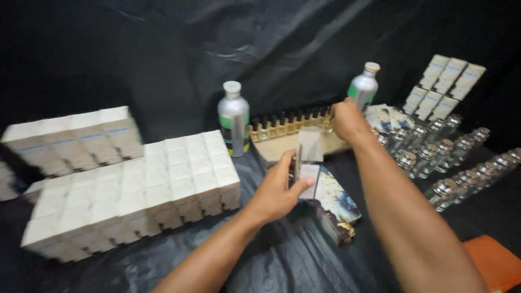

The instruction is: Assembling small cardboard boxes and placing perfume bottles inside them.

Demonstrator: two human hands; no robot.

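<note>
My left hand (278, 190) grips a small upright carton (309, 163) with its top flap open, just above a patterned flat box (336, 203). My right hand (347, 122) reaches further back, fingers closed at the right end of a row of small amber bottles with dark caps (287, 126) standing on a cardboard sheet (282, 147). Whether it holds a bottle is hidden by the hand.
A block of white cartons (135, 190) fills the left, with more white cartons (76, 138) behind. Two silver metal bottles (234, 119) (362, 87) stand at the back. Several empty glass bottles (450, 163) lie at right, white cartons (442, 84) beyond, an orange object (494, 263) at bottom right.
</note>
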